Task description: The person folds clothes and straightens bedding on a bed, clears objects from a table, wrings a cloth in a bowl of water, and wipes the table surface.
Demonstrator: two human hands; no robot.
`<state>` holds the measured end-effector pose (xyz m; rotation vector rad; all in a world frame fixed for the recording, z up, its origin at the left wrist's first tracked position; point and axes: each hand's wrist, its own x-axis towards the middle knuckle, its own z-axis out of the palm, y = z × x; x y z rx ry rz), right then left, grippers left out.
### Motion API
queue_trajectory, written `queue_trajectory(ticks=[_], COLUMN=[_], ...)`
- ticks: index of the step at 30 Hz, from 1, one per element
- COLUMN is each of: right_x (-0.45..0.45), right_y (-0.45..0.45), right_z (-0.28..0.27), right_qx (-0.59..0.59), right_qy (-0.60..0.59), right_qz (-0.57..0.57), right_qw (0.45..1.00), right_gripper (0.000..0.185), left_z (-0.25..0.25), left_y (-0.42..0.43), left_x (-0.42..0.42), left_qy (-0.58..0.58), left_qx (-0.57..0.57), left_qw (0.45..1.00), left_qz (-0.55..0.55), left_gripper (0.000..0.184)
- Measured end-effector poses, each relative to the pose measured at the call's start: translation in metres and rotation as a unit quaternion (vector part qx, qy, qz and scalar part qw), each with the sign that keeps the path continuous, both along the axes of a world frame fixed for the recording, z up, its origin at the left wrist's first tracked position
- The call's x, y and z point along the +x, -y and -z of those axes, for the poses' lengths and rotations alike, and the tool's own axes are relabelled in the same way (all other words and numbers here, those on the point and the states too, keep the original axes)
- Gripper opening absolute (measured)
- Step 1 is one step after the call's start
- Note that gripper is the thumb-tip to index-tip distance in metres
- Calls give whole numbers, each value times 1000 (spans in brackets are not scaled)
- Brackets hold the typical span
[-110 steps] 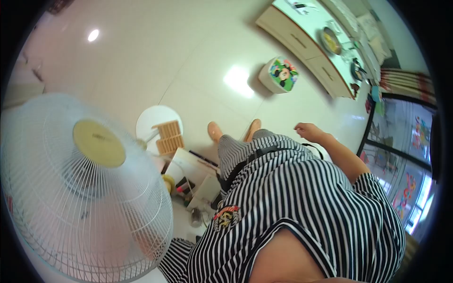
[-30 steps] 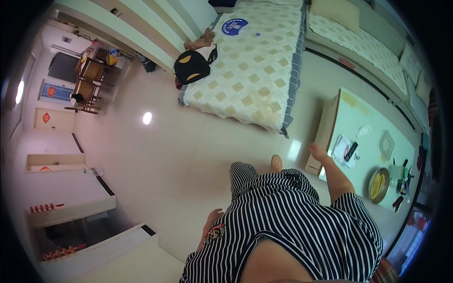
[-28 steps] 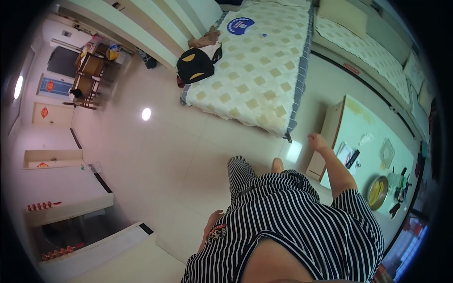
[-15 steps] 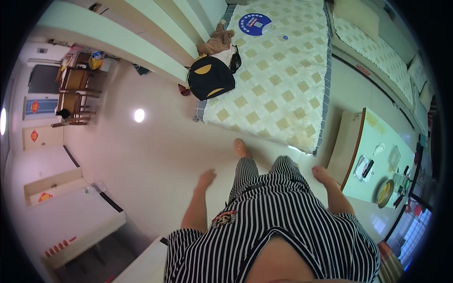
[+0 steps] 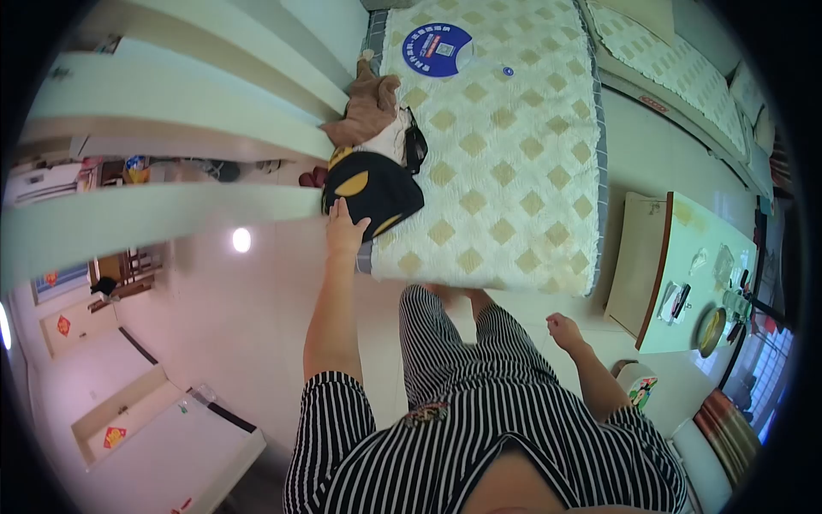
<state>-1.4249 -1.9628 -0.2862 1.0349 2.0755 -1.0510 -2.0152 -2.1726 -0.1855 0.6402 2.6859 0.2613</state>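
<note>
My left hand (image 5: 347, 233) is stretched forward with its fingers apart, over the near edge of a black bag (image 5: 377, 190) with yellow eye-shaped patches. Whether the fingertips press on the bag, I cannot tell. The bag lies at the left corner of a bed-like surface under a white quilted cover (image 5: 488, 163) with tan diamonds. Behind it are a brown cloth (image 5: 370, 107) and a black strap (image 5: 414, 146). Down at my right side, my right hand (image 5: 562, 331) is loosely curled with nothing in it, between the quilted cover and a low table.
Pale slats (image 5: 171, 224) of a partition stand to the left of the bag. A round blue fan (image 5: 437, 50) lies on the cover's far part. To my right, the low table (image 5: 685, 214) bears a pan (image 5: 710, 332) and small items; a stool (image 5: 636, 383) is below it.
I have stepped up to the quilted cover. My left hand has risen from my side and reached forward to the black bag, its fingers spreading. My right hand stays low and curled.
</note>
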Motion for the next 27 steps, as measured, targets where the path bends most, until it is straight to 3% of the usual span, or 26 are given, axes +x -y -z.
queue_trajectory(ticks=[2,4,6,8,11,12,13,15,16,18,21,23,24,25,26,27], right_x=[-63,-105,-131,-141,-155,-141,-148,-165,-175,-196,-236,-281,-305,-317,-350,-376], right_y=[-7,0,9,33,67,89,99,112,115,115,99,72,51,27,-9,-48], right_z=[-38,-66,-59,-45,-32,0,7,11,13,19,27,41,52,76,79,80], right_qx=[-89,-100,-120,-124,-143,-118,-134,-143,-148,-157,-129,-63,-26,27,80,94], right_qy=[-119,-135,-159,-131,-32,-54,-25,-12,-10,2,-57,-72,-59,-143,-100,-158], right_qz=[249,270,288,293,258,219,193,145,147,141,130,170,193,240,279,329], right_qw=[957,948,937,939,955,967,972,979,978,977,981,981,979,960,952,926], right_gripper=[29,27,26,25,23,23,25,26,26,26,25,24,25,30,29,35], left_z=[25,53,63,79,86,101,113,121,117,77,13,7,4,0,-6,2], left_y=[-17,-23,-39,-49,-57,-45,-40,-36,-33,-45,-78,-93,-105,-116,-131,-144], left_x=[-35,-67,-98,-123,-137,-136,-139,-141,-137,-122,-97,-96,-98,-99,-100,-99], left_qy=[-25,-46,-20,1,82,-5,-2,90,91,102,166,163,210,255,331,332], left_qx=[-20,-41,-79,-114,-152,-83,-88,-106,-112,39,27,73,129,182,205,203], left_qw=[999,998,997,993,985,996,996,990,989,993,985,984,969,949,918,918], left_qz=[9,-4,-13,-12,-19,14,16,-37,-35,48,30,14,-16,-47,-75,-74], left_gripper=[96,112,116,125,123,95,95,59,59,39,35,35,36,37,39,39])
